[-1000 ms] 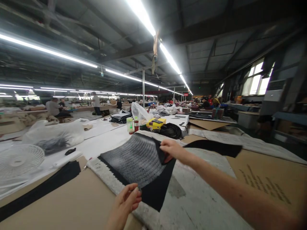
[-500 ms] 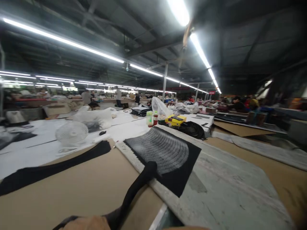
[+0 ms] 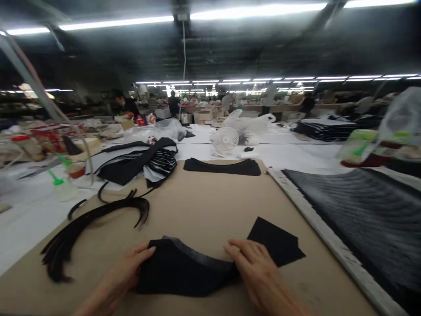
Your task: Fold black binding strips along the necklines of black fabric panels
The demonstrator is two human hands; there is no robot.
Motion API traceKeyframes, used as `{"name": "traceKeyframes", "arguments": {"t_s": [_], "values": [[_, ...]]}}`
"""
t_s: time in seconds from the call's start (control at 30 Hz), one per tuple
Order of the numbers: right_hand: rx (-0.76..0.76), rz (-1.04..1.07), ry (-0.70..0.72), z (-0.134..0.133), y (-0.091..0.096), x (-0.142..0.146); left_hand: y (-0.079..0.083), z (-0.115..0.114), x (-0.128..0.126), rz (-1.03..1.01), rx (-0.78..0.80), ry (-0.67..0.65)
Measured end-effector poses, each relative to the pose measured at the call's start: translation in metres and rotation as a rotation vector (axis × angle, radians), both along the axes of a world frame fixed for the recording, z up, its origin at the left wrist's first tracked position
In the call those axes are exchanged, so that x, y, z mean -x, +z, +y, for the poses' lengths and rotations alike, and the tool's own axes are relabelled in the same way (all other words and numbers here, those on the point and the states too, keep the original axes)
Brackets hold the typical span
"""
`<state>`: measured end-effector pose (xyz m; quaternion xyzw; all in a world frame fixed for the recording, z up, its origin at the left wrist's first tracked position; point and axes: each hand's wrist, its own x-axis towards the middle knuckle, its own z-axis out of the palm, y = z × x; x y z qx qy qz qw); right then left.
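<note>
A curved black fabric piece (image 3: pixel 184 270) with a greyish upper edge spans between my hands, low over the brown board (image 3: pixel 197 206). My left hand (image 3: pixel 126 270) pinches its left end, thumb on top. At the other end my right hand (image 3: pixel 255 267) grips the fabric, its fingers bent over the edge and the fingertips partly hidden. Just beyond the right hand lies another black fabric piece (image 3: pixel 276 240), flat with angular corners. A bundle of thin black strips (image 3: pixel 88 224) curves across the board left of my left hand.
Black curved pieces (image 3: pixel 222 166) lie at the board's far edge. Black and striped cut pieces (image 3: pixel 141 162) are heaped at left. A grey-patterned black sheet (image 3: pixel 365 215) rests on a raised board at right. Behind stand a white fan (image 3: pixel 225 139), plastic bags and green-topped bottles (image 3: pixel 61 186).
My view has swung left and down to the brown board. Earlier one hand held a long black fabric piece low in front; now both hands hold the curved piece, spread flat.
</note>
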<state>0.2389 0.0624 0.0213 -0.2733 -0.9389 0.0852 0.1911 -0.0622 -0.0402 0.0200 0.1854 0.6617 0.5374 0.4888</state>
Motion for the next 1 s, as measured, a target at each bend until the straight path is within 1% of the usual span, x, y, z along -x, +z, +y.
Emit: {"name": "traceKeyframes", "arguments": {"t_s": [0.03, 0.1, 0.17, 0.2, 0.3, 0.4, 0.47, 0.53, 0.6, 0.67, 0.73, 0.77, 0.8, 0.83, 0.87, 0.9, 0.93, 0.97, 1.0], "values": [[0.017, -0.055, -0.007, 0.013, 0.007, -0.006, 0.006, 0.000, -0.002, -0.057, -0.021, -0.067], [0.045, -0.195, -0.013, 0.043, 0.018, -0.016, 0.014, 0.001, -0.005, -0.093, -0.042, -0.163], [0.114, -0.347, 0.013, 0.070, 0.027, -0.025, 0.016, 0.002, -0.005, -0.076, -0.044, -0.172], [0.132, -0.387, 0.022, 0.082, 0.030, -0.030, 0.014, 0.002, -0.005, -0.076, -0.037, -0.167], [0.163, -0.445, 0.068, 0.102, 0.037, -0.041, 0.005, 0.005, -0.002, -0.094, -0.020, -0.146], [0.171, -0.472, 0.129, 0.108, 0.037, -0.040, -0.001, 0.008, 0.000, -0.094, -0.034, -0.121], [0.168, -0.490, 0.148, 0.111, 0.036, -0.036, 0.000, 0.008, 0.001, -0.091, -0.041, -0.117], [0.160, -0.508, 0.148, 0.113, 0.039, -0.034, 0.000, 0.008, 0.003, -0.076, -0.039, -0.111], [0.136, -0.500, 0.136, 0.114, 0.049, -0.036, 0.000, 0.007, 0.005, -0.044, -0.029, -0.092], [0.091, -0.467, 0.119, 0.109, 0.066, -0.042, 0.000, 0.007, 0.008, -0.011, -0.021, -0.079], [0.003, -0.415, 0.094, 0.098, 0.081, -0.053, -0.002, 0.006, 0.010, 0.002, -0.033, -0.044], [-0.073, -0.382, 0.084, 0.090, 0.085, -0.061, -0.002, 0.006, 0.010, -0.004, -0.048, -0.021], [-0.151, -0.341, 0.070, 0.082, 0.084, -0.070, -0.003, 0.005, 0.009, -0.014, -0.065, 0.003], [-0.220, -0.297, 0.067, 0.073, 0.078, -0.080, -0.003, 0.004, 0.008, -0.026, -0.076, 0.025], [-0.273, -0.258, 0.063, 0.066, 0.067, -0.092, -0.004, 0.003, 0.007, -0.032, -0.081, 0.042], [-0.312, -0.243, 0.078, 0.059, 0.051, -0.105, -0.006, 0.002, 0.006, -0.034, -0.077, 0.047], [-0.363, -0.209, 0.077, 0.053, 0.031, -0.118, -0.008, 0.001, 0.005, -0.028, -0.070, 0.050], [-0.411, -0.175, 0.083, 0.048, 0.009, -0.131, -0.010, 0.000, 0.004, -0.015, -0.066, 0.051], [-0.424, -0.164, 0.051, 0.045, -0.014, -0.144, -0.013, -0.002, 0.004, 0.002, -0.064, 0.046]]}}
